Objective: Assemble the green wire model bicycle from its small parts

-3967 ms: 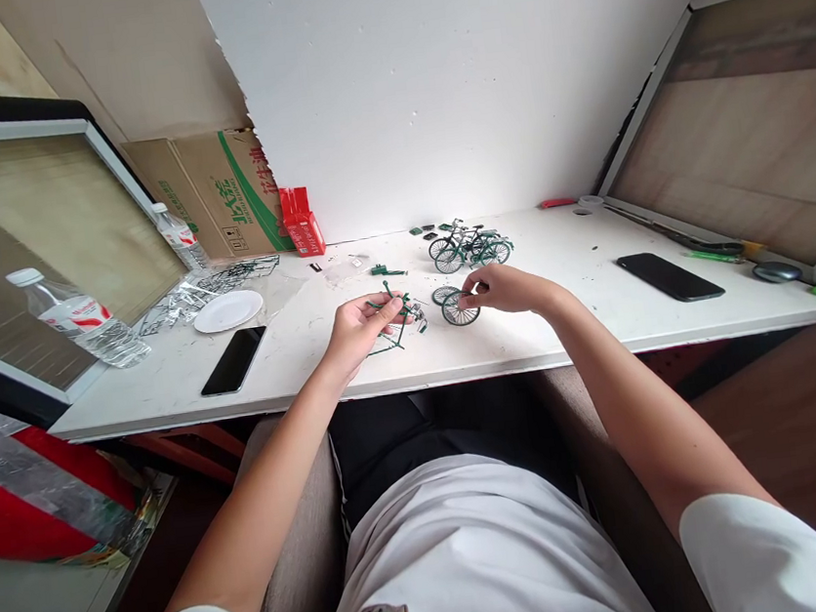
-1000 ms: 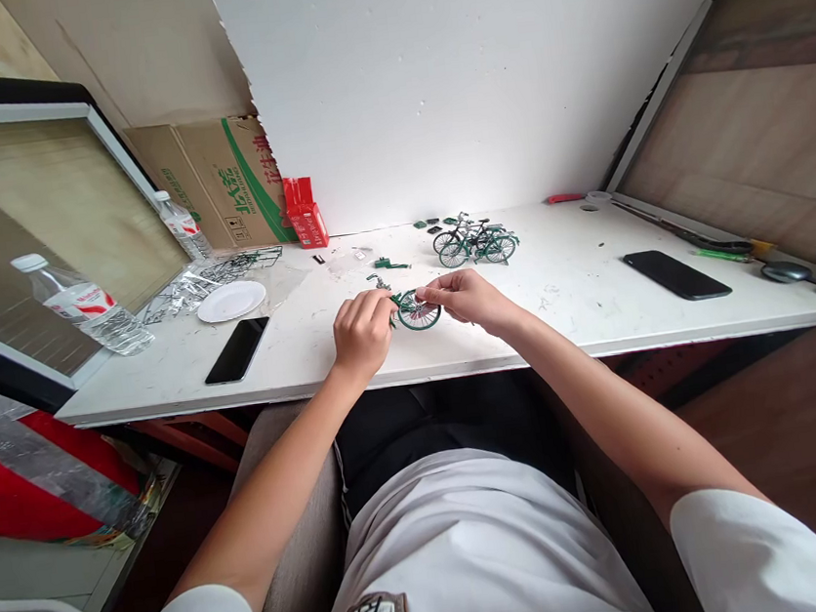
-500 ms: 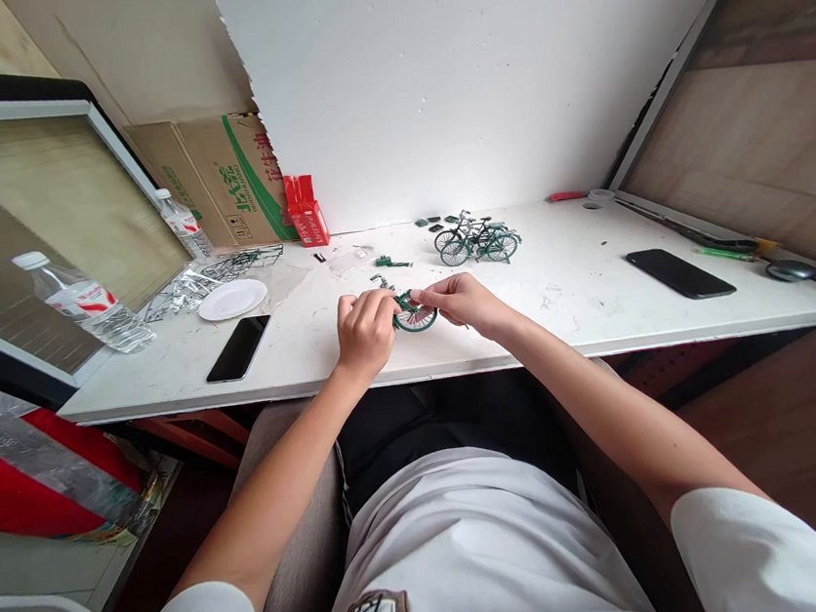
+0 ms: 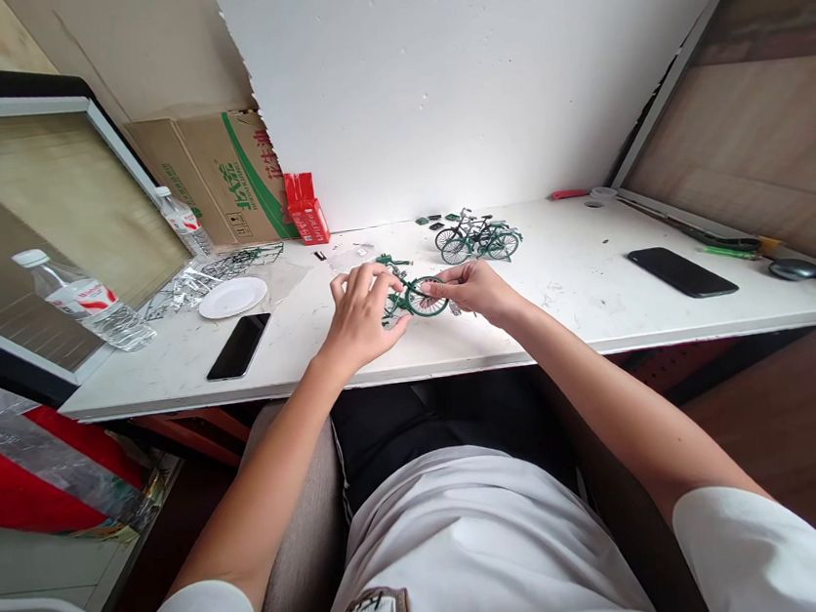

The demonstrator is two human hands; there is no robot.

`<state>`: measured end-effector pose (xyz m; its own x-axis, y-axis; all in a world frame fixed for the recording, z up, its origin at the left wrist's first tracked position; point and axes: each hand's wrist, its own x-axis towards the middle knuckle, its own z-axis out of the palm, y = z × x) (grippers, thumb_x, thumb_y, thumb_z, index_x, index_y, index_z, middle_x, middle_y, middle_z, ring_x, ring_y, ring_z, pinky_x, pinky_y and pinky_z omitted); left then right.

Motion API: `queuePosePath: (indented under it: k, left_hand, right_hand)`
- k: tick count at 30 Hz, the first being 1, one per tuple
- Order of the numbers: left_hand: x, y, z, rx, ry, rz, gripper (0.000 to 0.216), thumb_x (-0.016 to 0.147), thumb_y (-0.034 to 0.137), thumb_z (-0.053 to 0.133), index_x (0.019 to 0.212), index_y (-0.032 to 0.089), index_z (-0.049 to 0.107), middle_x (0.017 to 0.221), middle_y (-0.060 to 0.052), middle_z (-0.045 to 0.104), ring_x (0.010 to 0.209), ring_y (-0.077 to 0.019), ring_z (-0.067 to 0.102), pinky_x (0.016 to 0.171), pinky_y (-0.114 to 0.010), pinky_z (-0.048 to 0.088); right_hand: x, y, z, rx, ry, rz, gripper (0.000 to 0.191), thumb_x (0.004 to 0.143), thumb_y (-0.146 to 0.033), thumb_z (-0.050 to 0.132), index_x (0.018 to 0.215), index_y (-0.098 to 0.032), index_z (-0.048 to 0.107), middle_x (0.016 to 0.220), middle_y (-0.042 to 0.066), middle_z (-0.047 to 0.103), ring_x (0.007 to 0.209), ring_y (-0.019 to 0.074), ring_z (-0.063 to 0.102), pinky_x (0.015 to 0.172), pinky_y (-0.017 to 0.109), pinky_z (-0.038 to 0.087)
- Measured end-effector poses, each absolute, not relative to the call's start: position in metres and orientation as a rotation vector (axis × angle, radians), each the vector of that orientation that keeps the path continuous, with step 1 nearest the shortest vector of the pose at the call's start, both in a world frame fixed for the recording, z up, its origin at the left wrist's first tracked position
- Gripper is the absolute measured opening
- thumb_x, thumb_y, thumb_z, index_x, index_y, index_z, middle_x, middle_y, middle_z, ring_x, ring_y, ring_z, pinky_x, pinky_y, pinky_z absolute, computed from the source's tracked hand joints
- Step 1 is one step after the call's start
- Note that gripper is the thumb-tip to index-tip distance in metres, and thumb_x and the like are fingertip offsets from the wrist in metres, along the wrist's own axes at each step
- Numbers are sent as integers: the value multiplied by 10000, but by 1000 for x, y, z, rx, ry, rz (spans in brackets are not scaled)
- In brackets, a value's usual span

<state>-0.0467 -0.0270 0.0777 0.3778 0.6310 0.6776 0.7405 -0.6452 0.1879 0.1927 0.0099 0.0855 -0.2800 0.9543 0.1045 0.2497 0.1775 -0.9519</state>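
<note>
A small green model bicycle frame with a spoked wheel sits between my hands, just above the white table. My left hand curls round the frame's left side, with its fingers partly raised. My right hand pinches the wheel from the right. Behind them, two finished green model bicycles stand side by side, and a loose green part lies on the table near my left fingertips.
A black phone and a white plate lie at left, with clear plastic sprues and two water bottles beyond. A red box and a cardboard carton stand at the back. Another phone lies right.
My hands came together with frame and wheel, then shifted slightly right and away from me. My left fingers have loosened and lifted.
</note>
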Motion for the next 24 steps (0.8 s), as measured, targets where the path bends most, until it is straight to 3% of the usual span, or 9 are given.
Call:
queuePosePath:
  k: [4, 8, 11, 14, 17, 20, 22, 24]
  left_hand:
    - [-62, -15, 82, -2466, -1354, -1553, 405, 827, 370, 815, 1142, 226, 604, 1251, -113, 625, 1219, -306, 595, 1069, -462, 415]
    - [-74, 4, 78, -2330, -1805, -2154, 486, 812, 471, 835, 1171, 211, 635, 1225, -107, 666, 1135, -255, 644, 960, -377, 491]
    - [-79, 10, 77, -2469, -2063, -2510, 566, 804, 574, 825, 1199, 190, 693, 1248, -130, 697, 1175, -284, 671, 944, -379, 513]
    - [-80, 8, 77, -2742, -2006, -2778, 636, 804, 681, 791, 1175, 166, 745, 1263, -170, 721, 1199, -325, 688, 955, -412, 532]
    - [-75, -1, 75, -3253, -1695, -2586, 677, 763, 636, 870, 1231, 159, 768, 1266, -197, 743, 1196, -346, 700, 1000, -448, 525]
    - [-62, -12, 71, -3842, -1584, -1752, 746, 656, 366, 1009, 1332, 195, 745, 1325, -198, 733, 1203, -352, 697, 1007, -468, 526]
    - [-50, -17, 67, -3711, -1587, -1861, 758, 644, 339, 1015, 1337, 210, 737, 1365, -186, 714, 1225, -349, 682, 1011, -469, 526]
    - [-37, -20, 64, -3402, -1653, -2204, 599, 763, 445, 936, 1280, 203, 752, 1363, -172, 715, 1233, -324, 683, 1049, -451, 499]
  right_hand:
    - [198, 13, 88, -1181, -1604, 1132, 549, 699, -691, 898, 792, -160, 795, 764, 64, 710, 507, 70, 296, 437, 299, 221]
    - [198, 14, 89, -1159, -1547, 1144, 542, 686, -671, 916, 754, -157, 760, 716, 41, 667, 503, 60, 244, 433, 298, 174]
    - [197, 16, 87, -1112, -1502, 1171, 537, 683, -654, 931, 715, -163, 716, 611, -8, 543, 506, 62, 221, 445, 296, 164]
    - [196, 18, 85, -1043, -1432, 1277, 545, 680, -646, 941, 684, -186, 648, 531, -76, 339, 499, 62, 171, 455, 291, 138]
    - [194, 17, 83, -963, -1380, 1408, 539, 697, -648, 933, 724, -199, 635, 535, -111, 219, 499, 63, 117, 460, 287, 114]
    - [190, 14, 83, -934, -1340, 1460, 523, 718, -643, 922, 774, -203, 643, 535, -121, 203, 500, 68, 108, 462, 285, 122]
    - [186, 10, 83, -937, -1325, 1456, 535, 717, -646, 921, 764, -207, 619, 532, -121, 212, 500, 69, 115, 464, 285, 125]
    - [181, 7, 82, -942, -1333, 1431, 560, 707, -657, 921, 741, -210, 585, 536, -118, 229, 502, 67, 122, 467, 286, 116]
